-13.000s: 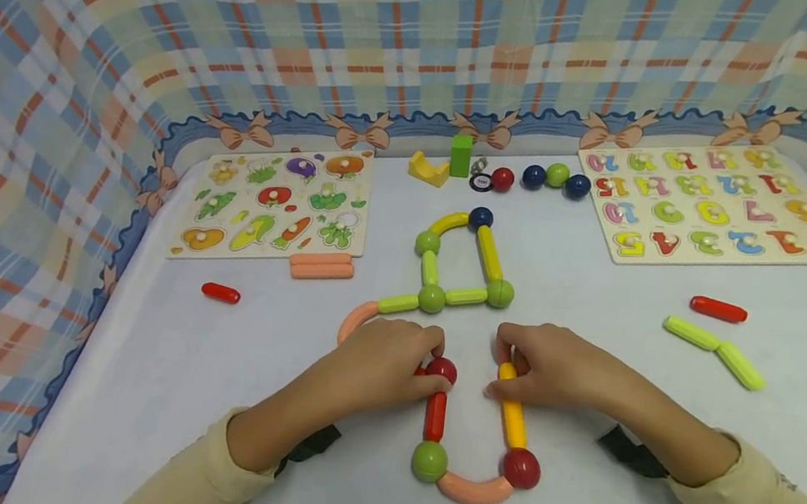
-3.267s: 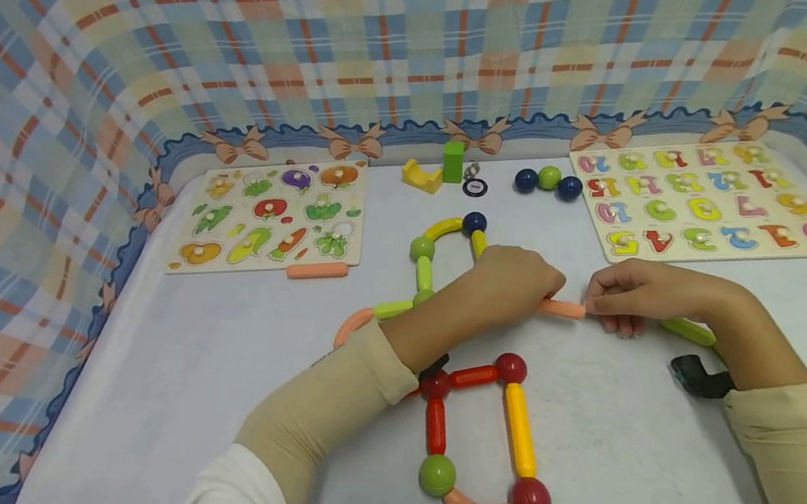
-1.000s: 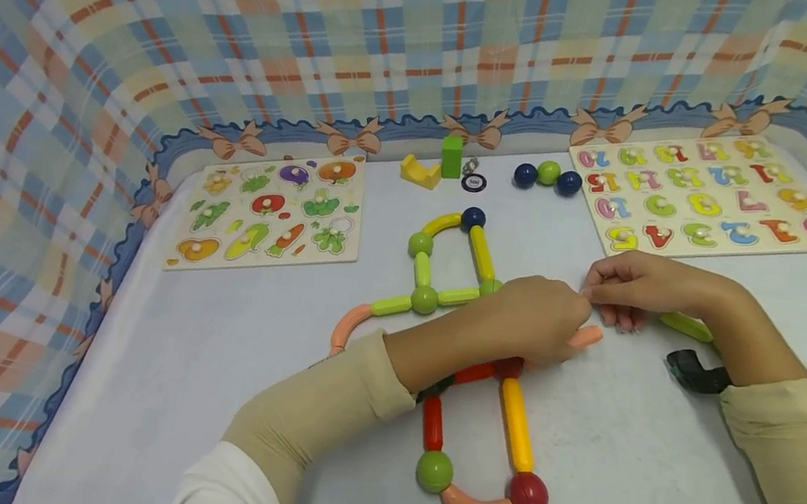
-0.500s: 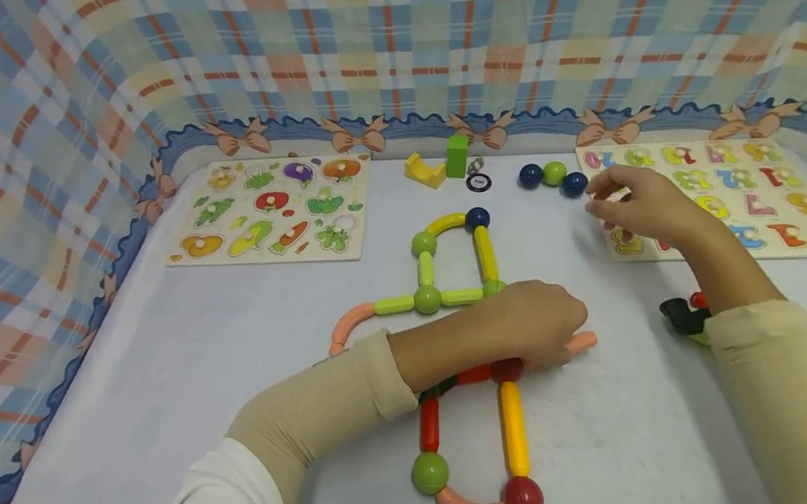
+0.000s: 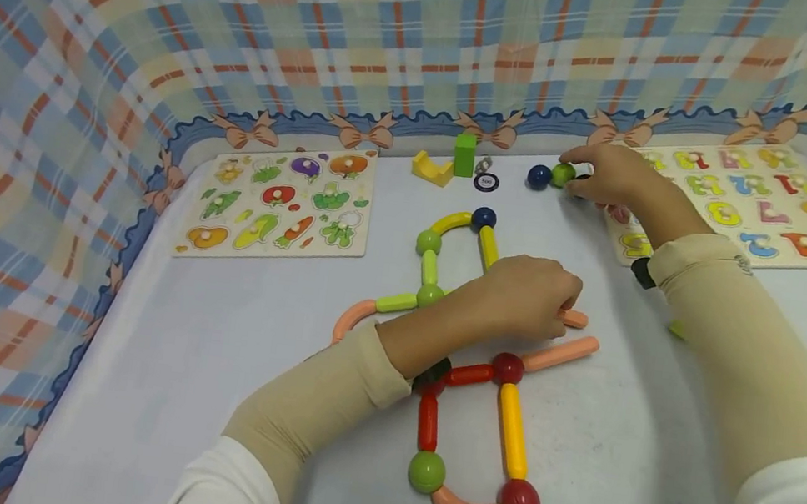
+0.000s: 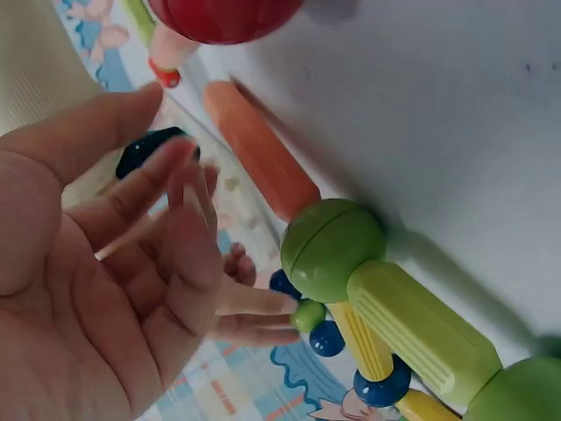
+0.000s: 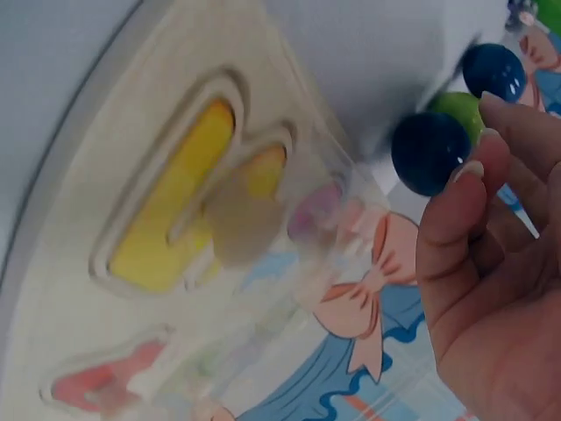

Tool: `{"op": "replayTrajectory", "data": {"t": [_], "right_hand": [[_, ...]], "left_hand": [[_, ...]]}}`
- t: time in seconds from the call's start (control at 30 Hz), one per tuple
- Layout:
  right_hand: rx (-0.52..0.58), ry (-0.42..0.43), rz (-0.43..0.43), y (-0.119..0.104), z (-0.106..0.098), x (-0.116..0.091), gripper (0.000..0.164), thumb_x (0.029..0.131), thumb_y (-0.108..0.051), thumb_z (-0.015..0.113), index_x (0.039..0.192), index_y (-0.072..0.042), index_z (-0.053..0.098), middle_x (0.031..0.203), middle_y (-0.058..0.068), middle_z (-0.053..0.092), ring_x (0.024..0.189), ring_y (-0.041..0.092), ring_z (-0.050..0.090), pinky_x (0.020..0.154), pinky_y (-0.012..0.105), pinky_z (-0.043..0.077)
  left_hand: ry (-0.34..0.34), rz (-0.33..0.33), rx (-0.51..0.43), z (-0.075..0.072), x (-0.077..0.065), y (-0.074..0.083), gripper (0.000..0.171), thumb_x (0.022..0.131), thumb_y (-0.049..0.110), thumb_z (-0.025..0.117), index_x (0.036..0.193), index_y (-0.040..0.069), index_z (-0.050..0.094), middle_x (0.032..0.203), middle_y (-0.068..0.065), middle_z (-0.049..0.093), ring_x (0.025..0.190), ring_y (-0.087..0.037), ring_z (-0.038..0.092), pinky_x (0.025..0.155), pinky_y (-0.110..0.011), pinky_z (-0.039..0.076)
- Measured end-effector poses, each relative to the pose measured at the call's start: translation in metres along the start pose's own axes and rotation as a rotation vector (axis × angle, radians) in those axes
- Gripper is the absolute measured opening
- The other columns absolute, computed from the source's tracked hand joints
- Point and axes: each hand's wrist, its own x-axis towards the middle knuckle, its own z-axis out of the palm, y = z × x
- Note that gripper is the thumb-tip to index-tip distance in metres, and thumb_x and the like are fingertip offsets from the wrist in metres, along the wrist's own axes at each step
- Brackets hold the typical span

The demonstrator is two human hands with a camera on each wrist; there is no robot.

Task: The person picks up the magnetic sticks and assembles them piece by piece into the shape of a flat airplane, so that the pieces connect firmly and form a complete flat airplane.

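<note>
My left hand hovers over the magnetic-stick figure, fingers loosely bent and holding nothing. Beside it a peach stick joins a green ball, largely covered by the hand in the head view. A second peach stick slants up and right from the red ball of the lower loop. My right hand reaches to the row of balls at the back. Its thumb and fingertips are at the edge of a dark blue ball, without a visible grip. A green ball and another blue ball lie alongside.
A vegetable puzzle board lies at the left, a number puzzle board at the back right, partly behind my right arm. A yellow block, a green block and a round black token stand near the plaid curtain.
Both peach sticks from beside the vegetable board are now on the figure. A red stick and red ball top the lower loop. My right hand has moved from the sticks back to the balls.
</note>
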Motion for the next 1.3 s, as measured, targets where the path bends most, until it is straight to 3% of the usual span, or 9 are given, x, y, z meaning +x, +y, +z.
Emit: {"op": "replayTrajectory", "data": {"t": [0.1, 0.2, 0.37, 0.53, 0.6, 0.73, 0.9, 1.03, 1.3], "right_hand": [[-0.041, 0.053, 0.023, 0.0, 0.005, 0.005, 0.05, 0.086, -0.025, 0.059, 0.132, -0.01, 0.046, 0.115, 0.018, 0.056, 0.079, 0.03, 0.058, 0.069, 0.045, 0.042], [-0.07, 0.115, 0.039, -0.002, 0.01, 0.007, 0.048, 0.083, -0.026, 0.064, 0.126, -0.008, 0.052, 0.12, 0.016, 0.054, 0.099, 0.032, 0.052, 0.08, 0.048, 0.039], [-0.043, 0.194, 0.035, -0.006, 0.012, 0.0, 0.045, 0.081, -0.027, 0.066, 0.12, -0.008, 0.056, 0.113, 0.014, 0.058, 0.089, 0.029, 0.055, 0.075, 0.045, 0.04], [0.14, 0.278, 0.034, -0.021, 0.005, -0.034, 0.046, 0.08, -0.036, 0.064, 0.116, -0.009, 0.056, 0.11, 0.012, 0.058, 0.083, 0.029, 0.056, 0.075, 0.045, 0.039], [0.181, 0.25, 0.04, -0.029, 0.002, -0.056, 0.048, 0.08, -0.041, 0.063, 0.115, -0.009, 0.055, 0.109, 0.011, 0.057, 0.08, 0.027, 0.056, 0.072, 0.043, 0.04], [0.172, 0.118, 0.045, -0.038, 0.006, -0.108, 0.048, 0.077, -0.044, 0.067, 0.111, -0.011, 0.057, 0.106, 0.009, 0.057, 0.07, 0.022, 0.057, 0.058, 0.038, 0.044], [0.141, -0.047, 0.027, -0.031, 0.021, -0.157, 0.041, 0.074, -0.043, 0.07, 0.104, -0.016, 0.062, 0.102, 0.005, 0.06, 0.068, 0.018, 0.052, 0.055, 0.031, 0.042], [0.155, -0.089, 0.017, -0.024, 0.036, -0.17, 0.038, 0.073, -0.044, 0.071, 0.101, -0.019, 0.063, 0.098, 0.003, 0.06, 0.065, 0.016, 0.05, 0.054, 0.027, 0.041], [0.234, -0.091, -0.022, -0.027, 0.049, -0.169, 0.036, 0.074, -0.04, 0.071, 0.1, -0.016, 0.062, 0.092, -0.001, 0.061, 0.064, 0.016, 0.05, 0.054, 0.026, 0.041]], "left_hand": [[0.003, -0.004, 0.06, 0.0, 0.004, -0.006, 0.034, 0.081, 0.039, 0.064, 0.111, 0.024, 0.056, 0.093, 0.007, 0.051, 0.082, -0.01, 0.048, 0.066, -0.023, 0.041], [-0.022, -0.019, 0.054, 0.0, 0.008, -0.014, 0.032, 0.081, 0.038, 0.065, 0.109, 0.024, 0.058, 0.094, 0.008, 0.052, 0.083, -0.01, 0.049, 0.068, -0.024, 0.041], [-0.035, -0.001, 0.046, 0.002, 0.015, -0.018, 0.024, 0.081, 0.033, 0.066, 0.102, 0.023, 0.06, 0.088, 0.009, 0.055, 0.08, -0.012, 0.05, 0.066, -0.026, 0.04], [-0.055, 0.019, 0.113, 0.006, 0.018, -0.015, 0.022, 0.083, 0.028, 0.063, 0.103, 0.024, 0.058, 0.088, 0.009, 0.056, 0.079, -0.012, 0.051, 0.066, -0.025, 0.041], [-0.054, 0.013, 0.124, 0.007, 0.017, -0.014, 0.019, 0.084, 0.026, 0.062, 0.103, 0.024, 0.058, 0.088, 0.009, 0.056, 0.079, -0.011, 0.051, 0.066, -0.024, 0.041], [-0.053, 0.011, 0.097, 0.006, 0.017, -0.016, 0.016, 0.086, 0.026, 0.06, 0.102, 0.024, 0.057, 0.088, 0.008, 0.056, 0.08, -0.011, 0.05, 0.065, -0.024, 0.041], [-0.052, 0.006, 0.022, 0.004, 0.017, -0.02, 0.019, 0.087, 0.026, 0.059, 0.106, 0.025, 0.055, 0.089, 0.008, 0.055, 0.081, -0.011, 0.05, 0.067, -0.022, 0.04], [-0.036, 0.01, 0.009, 0.003, 0.015, -0.022, 0.02, 0.087, 0.025, 0.06, 0.106, 0.024, 0.056, 0.089, 0.008, 0.056, 0.081, -0.011, 0.05, 0.067, -0.022, 0.04], [-0.01, 0.012, 0.033, 0.006, 0.011, -0.02, 0.022, 0.086, 0.027, 0.06, 0.107, 0.023, 0.056, 0.09, 0.008, 0.055, 0.08, -0.011, 0.049, 0.068, -0.022, 0.04]]}}
